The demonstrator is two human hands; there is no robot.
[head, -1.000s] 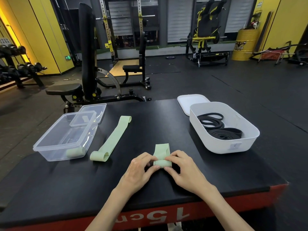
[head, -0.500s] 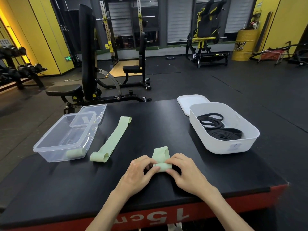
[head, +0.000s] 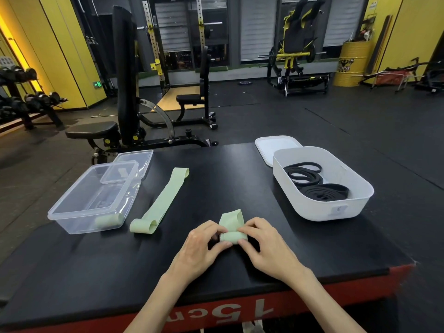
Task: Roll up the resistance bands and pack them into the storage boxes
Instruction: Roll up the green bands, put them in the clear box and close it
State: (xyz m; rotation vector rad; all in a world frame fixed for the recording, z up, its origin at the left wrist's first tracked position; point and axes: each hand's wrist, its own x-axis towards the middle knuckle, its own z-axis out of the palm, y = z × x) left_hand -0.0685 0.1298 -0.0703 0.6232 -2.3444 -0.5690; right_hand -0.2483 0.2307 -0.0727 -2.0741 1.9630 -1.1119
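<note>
Green band [head: 232, 227], mostly wound into a roll, lies near the front of the black platform [head: 216, 169], pinched by the left hand [head: 203, 246] and right hand [head: 262, 243], whose curled fingers hide its ends. Just left, a 2nd green band [head: 163, 200] lies flat beside a clear box [head: 79, 219] holding 1 green roll [head: 105, 221], dim through the wall, with a clear lid [head: 138, 159] at its far end. Well right, a white box [head: 336, 210] holds coiled black bands [head: 314, 186], count unclear, and partly hides its white lid [head: 276, 144].

The room is a bit dim — a warm yellow glow comes from the left wall [head: 48, 44]. My black table [head: 216, 179] shines softly. Things look sharp, but the edges bend.
</note>
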